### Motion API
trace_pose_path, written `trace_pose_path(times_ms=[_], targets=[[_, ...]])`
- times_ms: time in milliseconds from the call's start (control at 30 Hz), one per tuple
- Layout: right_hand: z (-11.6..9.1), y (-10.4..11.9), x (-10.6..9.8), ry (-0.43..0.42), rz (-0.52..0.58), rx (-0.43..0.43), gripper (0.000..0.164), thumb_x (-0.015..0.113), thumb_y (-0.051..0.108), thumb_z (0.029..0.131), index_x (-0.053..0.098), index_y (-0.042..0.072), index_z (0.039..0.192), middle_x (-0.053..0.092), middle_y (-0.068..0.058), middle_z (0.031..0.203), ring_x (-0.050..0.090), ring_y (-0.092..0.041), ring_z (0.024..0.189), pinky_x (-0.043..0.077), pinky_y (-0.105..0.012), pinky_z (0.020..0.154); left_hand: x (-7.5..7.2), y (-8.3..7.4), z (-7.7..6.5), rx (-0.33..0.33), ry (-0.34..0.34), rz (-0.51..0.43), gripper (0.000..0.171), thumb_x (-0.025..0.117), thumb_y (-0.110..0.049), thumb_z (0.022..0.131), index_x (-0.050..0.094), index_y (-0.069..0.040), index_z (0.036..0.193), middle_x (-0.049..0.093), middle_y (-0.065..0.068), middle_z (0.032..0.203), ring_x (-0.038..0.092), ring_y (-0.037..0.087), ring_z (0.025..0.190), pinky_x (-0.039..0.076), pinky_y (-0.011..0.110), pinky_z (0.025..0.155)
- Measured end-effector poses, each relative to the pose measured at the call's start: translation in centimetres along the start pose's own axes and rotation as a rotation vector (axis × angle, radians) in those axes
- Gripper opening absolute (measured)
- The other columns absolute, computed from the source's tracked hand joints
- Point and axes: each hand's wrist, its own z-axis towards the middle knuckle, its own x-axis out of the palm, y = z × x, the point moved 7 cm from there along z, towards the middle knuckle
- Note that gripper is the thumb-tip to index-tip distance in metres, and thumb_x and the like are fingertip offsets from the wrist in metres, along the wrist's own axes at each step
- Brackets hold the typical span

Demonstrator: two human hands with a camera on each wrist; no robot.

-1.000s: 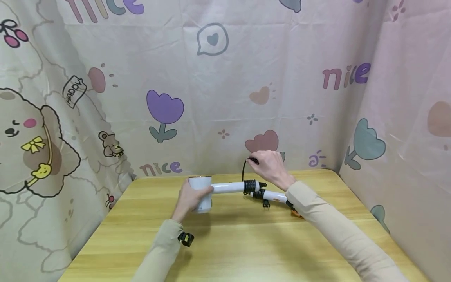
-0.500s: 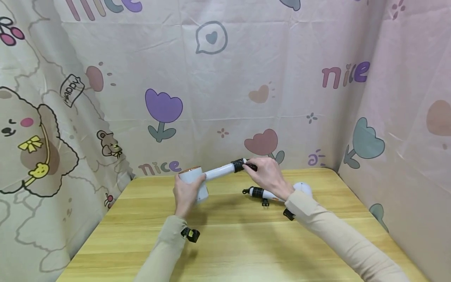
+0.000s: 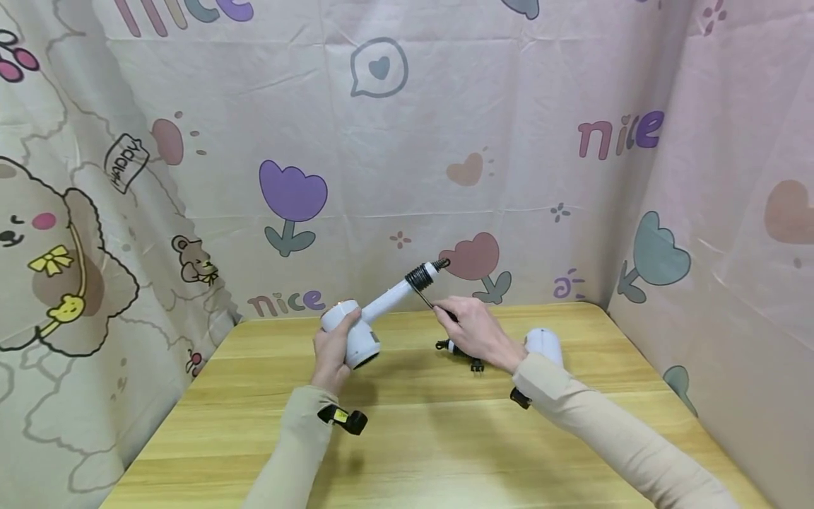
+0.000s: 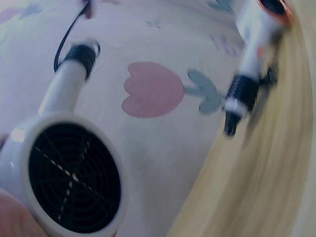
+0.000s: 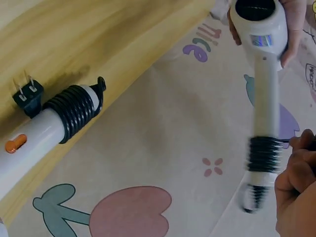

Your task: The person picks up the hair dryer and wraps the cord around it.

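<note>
My left hand [image 3: 331,350] grips a white hair dryer [image 3: 388,302] by its barrel, raised over the table with the handle slanting up to the right. The black grille on one end of the barrel faces the left wrist view. Near the handle's end, black cord [image 5: 264,154] is wound in a tight coil. A short free length of the cord [image 3: 425,297] runs from the coil to my right hand [image 3: 477,329], which pinches it just below the handle. The dark end inside those fingers is mostly hidden.
A second white hair dryer [image 3: 543,345] lies on the wooden table [image 3: 445,438] at the right, partly behind my right forearm. Its cord is coiled round the handle, and its two-pin plug [image 5: 29,96] sticks out beside it. A printed curtain [image 3: 394,141] hangs behind the table.
The held hair dryer has tilted from near level to handle-up. My right hand has carried the cord from above the handle down to its near side.
</note>
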Motion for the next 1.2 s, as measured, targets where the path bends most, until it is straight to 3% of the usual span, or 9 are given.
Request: trace_pose_path(times_ms=[167,300,433,633,733,833,933,1067,1200], targets=[[-0.7,-1.7,0.5,0.137,0.256,0.168,0.027,0.056,0.02,0.1,0.071,0.009,0.12,0.073,-0.005,0.105,0.066,-0.012,0.089,0.056,-0.03,0.078,0.3,0.9,0.0,-0.127,0.106,-0.072,0.057,0.076,-0.037,0.085,0.046,-0.004,0.121,0.068,-0.002,0.087,0.068,0.013,0.077,0.058,0.031,0.075],[-1.2,-4.3,1.1,0.317,0.533,0.38,0.031,0.055,0.022,0.101,0.067,0.007,0.124,0.066,-0.004,0.09,0.047,-0.006,0.059,0.041,-0.022,0.055,1.0,0.6,-0.1,-0.129,0.2,-0.067,0.049,0.071,-0.035,0.089,0.048,-0.006,0.121,0.068,-0.003,0.086,0.068,0.014,0.079,0.058,0.032,0.076],[-1.4,-6.3,1.5,0.475,0.726,0.535,0.03,0.058,0.023,0.099,0.068,0.002,0.119,0.057,-0.003,0.081,0.038,-0.01,0.058,0.031,-0.021,0.048,1.5,0.5,-0.4,-0.128,0.289,-0.017,0.045,0.064,-0.033,0.093,0.047,-0.005,0.124,0.067,-0.001,0.088,0.067,0.015,0.079,0.057,0.032,0.075],[-1.6,-8.6,1.8,0.542,0.861,0.658,0.016,0.068,0.017,0.092,0.067,0.003,0.099,0.061,-0.002,0.082,0.053,-0.014,0.073,0.043,-0.022,0.055,1.9,1.1,-0.6,-0.12,0.421,0.074,0.045,0.058,-0.032,0.095,0.044,-0.002,0.127,0.068,0.0,0.087,0.068,0.017,0.077,0.059,0.035,0.072],[-1.6,-8.8,1.9,0.55,0.919,0.672,0.022,0.067,0.005,0.087,0.063,-0.003,0.108,0.065,-0.006,0.088,0.061,-0.014,0.076,0.052,-0.024,0.06,1.9,1.4,-0.8,-0.118,0.481,0.111,0.046,0.058,-0.031,0.095,0.043,-0.003,0.129,0.068,0.001,0.09,0.07,0.019,0.078,0.059,0.039,0.072],[-1.3,-8.2,1.9,0.576,0.938,0.646,0.035,0.063,-0.003,0.083,0.056,-0.01,0.117,0.066,-0.01,0.096,0.065,-0.018,0.078,0.058,-0.027,0.066,1.7,1.5,-0.9,-0.111,0.529,0.156,0.048,0.06,-0.03,0.093,0.042,-0.006,0.13,0.068,0.002,0.092,0.069,0.021,0.079,0.059,0.042,0.072],[-0.9,-7.7,2.1,0.592,0.86,0.61,0.035,0.061,-0.006,0.083,0.057,-0.009,0.118,0.065,-0.008,0.097,0.062,-0.015,0.077,0.056,-0.023,0.064,1.6,1.4,-0.8,-0.079,0.552,0.233,0.052,0.064,-0.028,0.09,0.041,-0.007,0.132,0.067,0.003,0.094,0.068,0.02,0.08,0.059,0.042,0.072],[-0.6,-7.6,2.8,0.591,0.705,0.593,0.025,0.068,0.003,0.088,0.062,0.002,0.112,0.061,-0.003,0.085,0.051,-0.01,0.068,0.045,-0.019,0.056,1.2,1.1,-0.6,-0.008,0.537,0.345,0.059,0.069,-0.027,0.087,0.041,-0.007,0.134,0.064,0.009,0.102,0.067,0.02,0.081,0.059,0.041,0.071],[-0.8,-7.5,3.9,0.575,0.647,0.595,0.029,0.073,0.005,0.086,0.062,0.005,0.113,0.059,-0.005,0.086,0.047,-0.01,0.062,0.042,-0.021,0.055,0.7,1.0,-0.3,0.041,0.501,0.431,0.063,0.076,-0.027,0.084,0.042,-0.007,0.134,0.061,0.016,0.112,0.067,0.023,0.084,0.059,0.042,0.072]])
